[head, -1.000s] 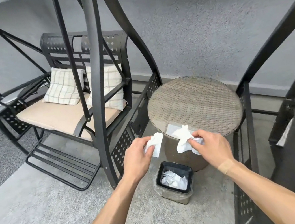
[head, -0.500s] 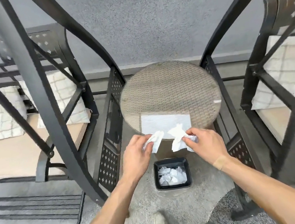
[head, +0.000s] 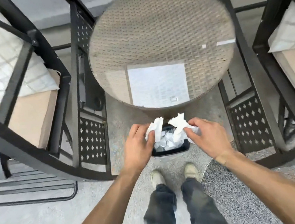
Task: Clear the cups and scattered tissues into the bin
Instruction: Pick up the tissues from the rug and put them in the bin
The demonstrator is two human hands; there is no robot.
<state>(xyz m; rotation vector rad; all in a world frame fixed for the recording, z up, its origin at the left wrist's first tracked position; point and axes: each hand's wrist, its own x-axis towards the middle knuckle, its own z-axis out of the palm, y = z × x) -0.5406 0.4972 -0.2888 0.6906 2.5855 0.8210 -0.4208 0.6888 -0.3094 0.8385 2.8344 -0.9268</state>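
Observation:
A small black bin (head: 171, 150) stands on the floor just in front of my feet, with crumpled white tissues inside it. My left hand (head: 138, 147) pinches a white tissue (head: 155, 129) over the bin's left side. My right hand (head: 207, 137) grips another crumpled white tissue (head: 179, 128) over the bin's right side. Both tissues hang directly above the bin's opening. No cup is visible in this view.
A round wicker table (head: 159, 24) with a glass top stands right behind the bin; a bright window reflection shows on the glass. Black metal swing seats with beige cushions (head: 29, 113) flank the table on both sides. My shoes (head: 157, 177) stand close to the bin.
The view has tilted down and moved closer, so the bin now lies under my hands. Both hands have carried their tissues from the table's edge to above the bin.

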